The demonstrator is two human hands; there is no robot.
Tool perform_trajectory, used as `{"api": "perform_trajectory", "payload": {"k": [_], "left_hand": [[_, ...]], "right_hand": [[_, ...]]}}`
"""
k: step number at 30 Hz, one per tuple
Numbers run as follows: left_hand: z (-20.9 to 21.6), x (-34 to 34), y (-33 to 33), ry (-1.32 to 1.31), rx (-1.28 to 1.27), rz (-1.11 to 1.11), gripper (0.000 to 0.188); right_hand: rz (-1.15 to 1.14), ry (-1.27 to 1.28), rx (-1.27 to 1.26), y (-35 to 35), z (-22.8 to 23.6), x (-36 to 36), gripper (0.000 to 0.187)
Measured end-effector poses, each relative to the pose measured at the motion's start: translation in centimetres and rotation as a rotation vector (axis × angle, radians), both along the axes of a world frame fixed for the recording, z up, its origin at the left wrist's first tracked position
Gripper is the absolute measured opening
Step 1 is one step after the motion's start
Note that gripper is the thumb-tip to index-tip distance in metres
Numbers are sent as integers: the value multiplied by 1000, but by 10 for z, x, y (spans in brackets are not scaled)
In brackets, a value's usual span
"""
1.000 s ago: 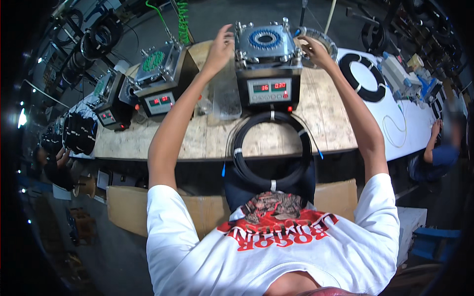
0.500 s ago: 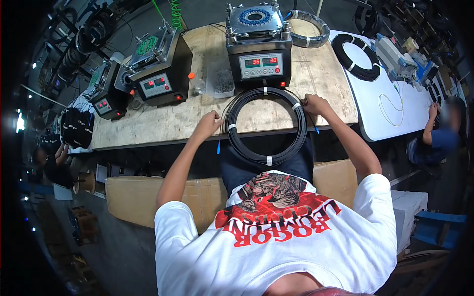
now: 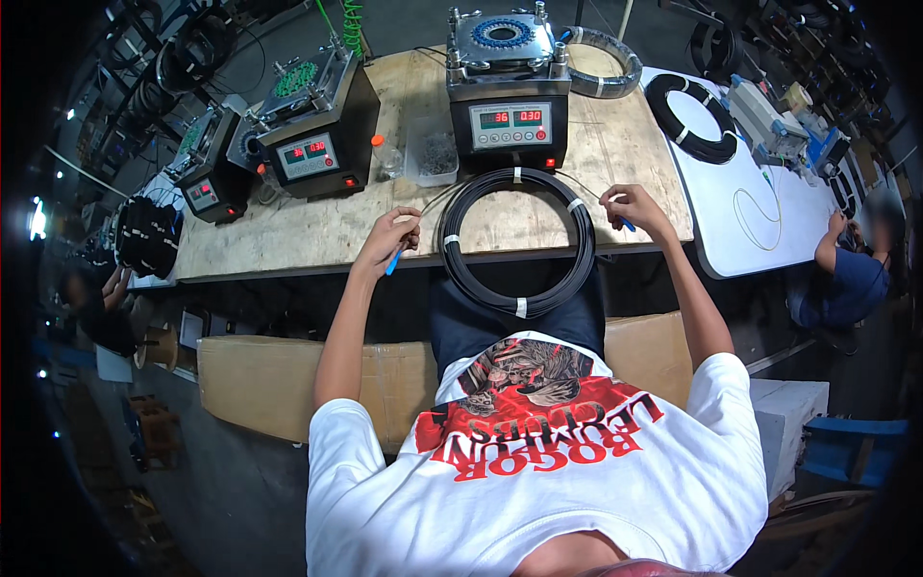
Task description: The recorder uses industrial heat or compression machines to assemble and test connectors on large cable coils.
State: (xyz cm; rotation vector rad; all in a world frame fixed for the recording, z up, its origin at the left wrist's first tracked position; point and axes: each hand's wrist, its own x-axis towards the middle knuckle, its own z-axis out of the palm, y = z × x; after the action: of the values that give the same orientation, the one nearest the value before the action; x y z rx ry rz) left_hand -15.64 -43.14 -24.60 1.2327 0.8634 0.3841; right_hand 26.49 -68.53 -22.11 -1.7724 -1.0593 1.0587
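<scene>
A coil of black cable [image 3: 452, 264], bound with several white bands, lies across the front edge of the wooden table, partly overhanging my lap. My left hand [image 3: 389, 240] is closed on one loose cable end left of the coil; a blue connector [image 3: 393, 262] sticks out below the fingers. To the coil's right, my right hand [image 3: 632, 209] pinches the other cable end, and its blue connector [image 3: 628, 224] shows just under the fingers. Both hands are held apart from the coil itself.
Behind the coil stands a black machine [image 3: 507, 120] with a lit panel; two similar machines are at left. A clear tub [image 3: 433, 162] and an orange-capped bottle [image 3: 387, 157] sit between them. Another black coil [image 3: 690, 117] lies on the white table. Other people work at both sides.
My left hand has moved left, and its connector now tilts instead of hanging straight down. My right hand has shifted slightly right, its connector now closer to the fingers. The coil stays in place.
</scene>
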Motion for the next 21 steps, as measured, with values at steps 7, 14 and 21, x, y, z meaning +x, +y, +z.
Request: {"api": "perform_trajectory", "payload": {"k": [7,14,21], "left_hand": [[32,13,-38,-442,-50,35,33],[53,69,-67,17,1214,70,14],[48,119,-76,-120,1178,94,17]], "right_hand": [[-25,218,296,-15,35,-39,23],[4,-479,384,15,58,-86,21],[-79,-100,570,63,50,-114,21]]}}
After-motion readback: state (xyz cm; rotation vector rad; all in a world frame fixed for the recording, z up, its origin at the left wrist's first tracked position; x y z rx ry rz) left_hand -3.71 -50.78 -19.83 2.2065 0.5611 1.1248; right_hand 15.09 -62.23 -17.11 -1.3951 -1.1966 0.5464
